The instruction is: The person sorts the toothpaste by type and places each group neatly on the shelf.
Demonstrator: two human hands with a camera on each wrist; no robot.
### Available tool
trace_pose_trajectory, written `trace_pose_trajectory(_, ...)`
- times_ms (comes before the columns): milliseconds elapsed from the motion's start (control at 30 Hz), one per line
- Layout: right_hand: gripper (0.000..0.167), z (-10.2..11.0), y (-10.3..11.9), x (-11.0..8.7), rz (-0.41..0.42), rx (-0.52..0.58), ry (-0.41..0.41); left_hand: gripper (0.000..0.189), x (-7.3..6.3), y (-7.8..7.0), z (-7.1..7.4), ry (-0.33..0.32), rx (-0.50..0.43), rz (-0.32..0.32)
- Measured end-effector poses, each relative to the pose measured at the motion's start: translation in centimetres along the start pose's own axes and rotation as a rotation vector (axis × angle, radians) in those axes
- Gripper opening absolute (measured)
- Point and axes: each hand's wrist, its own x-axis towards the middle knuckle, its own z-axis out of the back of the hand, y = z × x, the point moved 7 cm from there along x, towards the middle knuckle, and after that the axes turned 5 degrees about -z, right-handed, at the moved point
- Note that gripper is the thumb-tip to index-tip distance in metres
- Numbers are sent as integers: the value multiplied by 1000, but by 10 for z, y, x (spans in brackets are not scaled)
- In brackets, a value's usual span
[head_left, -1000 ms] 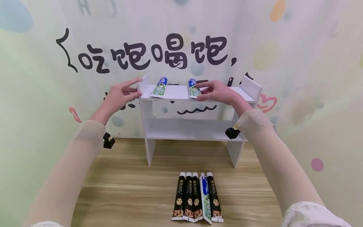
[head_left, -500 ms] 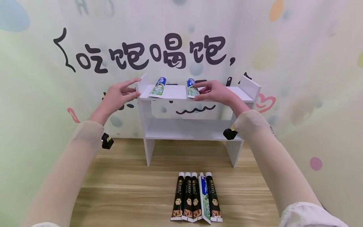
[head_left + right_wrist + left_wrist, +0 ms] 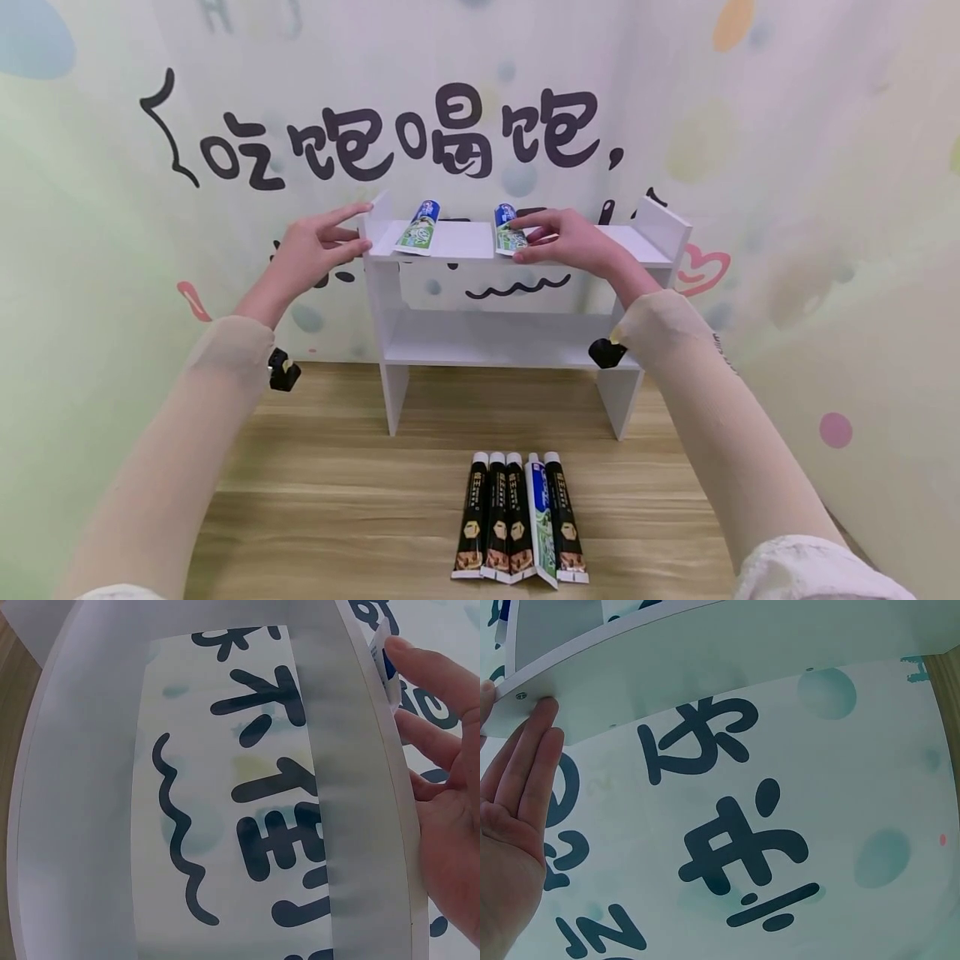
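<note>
In the head view, my right hand (image 3: 566, 242) has its index finger and thumb on a blue and green toothpaste tube (image 3: 510, 237), pinching it near the front of the top shelf. The right wrist view shows fingertips at the tube's flat end (image 3: 388, 671), just above the shelf edge. A matching tube (image 3: 418, 229) lies tilted near the shelf's left end. My left hand (image 3: 311, 254) touches the left side panel (image 3: 375, 225) of the white rack (image 3: 506, 337). Its fingers (image 3: 536, 750) lie fairly straight against the outer face in the left wrist view.
Several black toothpaste tubes (image 3: 498, 517) and one blue and green tube (image 3: 542, 525) lie side by side on the wooden surface (image 3: 322, 500) in front of the rack. A printed curtain (image 3: 675, 100) hangs close behind. The rack's right side panel (image 3: 663, 229) rises above the top shelf.
The head view has shifted slightly. Both hands keep nearly the same places, left at the side panel and right at the toothpaste tube.
</note>
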Motion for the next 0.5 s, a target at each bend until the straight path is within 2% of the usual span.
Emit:
trace_pose_trajectory(167,59,-1,1,-1,0,-10,2,59,1,1,0,4,1,6)
trace_pose_trajectory(500,61,-1,14,-8,35,-128,-3,58,2,-1,1,-4,3,-16)
